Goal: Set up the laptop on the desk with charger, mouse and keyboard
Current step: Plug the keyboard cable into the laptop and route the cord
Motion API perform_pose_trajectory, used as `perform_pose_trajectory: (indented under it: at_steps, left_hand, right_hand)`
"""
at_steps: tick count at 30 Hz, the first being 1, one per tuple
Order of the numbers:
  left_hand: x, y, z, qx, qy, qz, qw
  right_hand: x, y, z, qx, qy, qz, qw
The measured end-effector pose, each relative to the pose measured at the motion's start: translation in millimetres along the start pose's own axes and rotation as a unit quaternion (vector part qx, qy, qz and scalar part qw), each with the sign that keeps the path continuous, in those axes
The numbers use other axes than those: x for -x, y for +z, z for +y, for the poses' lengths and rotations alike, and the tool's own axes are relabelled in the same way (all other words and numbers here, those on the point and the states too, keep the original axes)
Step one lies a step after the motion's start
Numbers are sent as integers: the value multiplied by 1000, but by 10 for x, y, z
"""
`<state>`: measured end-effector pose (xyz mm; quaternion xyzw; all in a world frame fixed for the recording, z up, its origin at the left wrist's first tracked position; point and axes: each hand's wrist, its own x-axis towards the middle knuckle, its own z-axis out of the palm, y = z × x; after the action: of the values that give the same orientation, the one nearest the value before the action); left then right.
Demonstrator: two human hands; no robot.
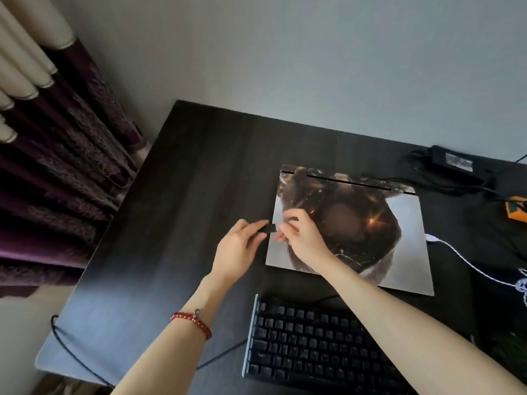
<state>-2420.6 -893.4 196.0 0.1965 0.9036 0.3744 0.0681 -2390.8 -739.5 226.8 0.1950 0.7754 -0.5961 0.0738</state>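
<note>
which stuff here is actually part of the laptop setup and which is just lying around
Part of the job: closed laptop, keyboard, charger brick, small black plug held by left hand and right hand.

Lying about: white cord, orange item, curtain.

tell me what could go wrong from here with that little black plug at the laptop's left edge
1. Both hands, left hand and right hand, pinch the small black plug beside the closed laptop; forced in misaligned, it could jam.
2. The black cable hangs off the desk edge and could snag, tugging the keyboard.
</note>
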Motion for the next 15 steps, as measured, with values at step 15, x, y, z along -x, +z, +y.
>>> perform_pose_trajectory:
  at_steps: [15]
  left_hand:
    - [-731,502,-679,-72,-50,-43,995]
  right_hand:
    - [-477,-52,649,471,-57,96,875]
